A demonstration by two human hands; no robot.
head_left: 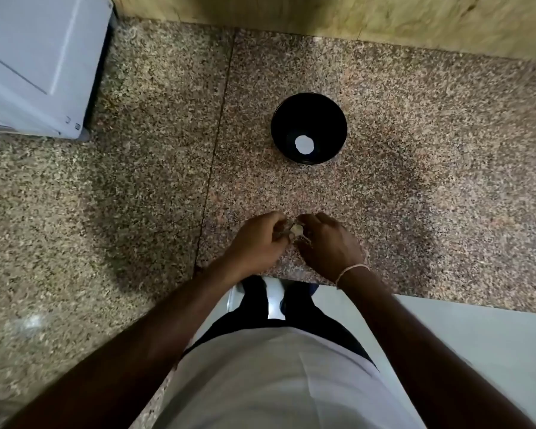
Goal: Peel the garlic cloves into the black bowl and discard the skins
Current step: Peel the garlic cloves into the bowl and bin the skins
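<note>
A: What takes up most of the view?
B: A speckled granite counter [415,196] in pink, brown and black flecks. A thin dark seam [217,144] runs across it from back to front.
A: And behind the counter?
B: A yellowish mottled wall [322,17] rises along the counter's far edge.
A: Anything standing on the counter?
B: A white appliance [34,66] sits at its back left corner, its make unclear.
A: Below the counter?
B: Past its near edge on the right lies a pale grey floor [477,351].
A: How is the light?
B: Soft; a dull glint shows on the counter's near left part.
</note>
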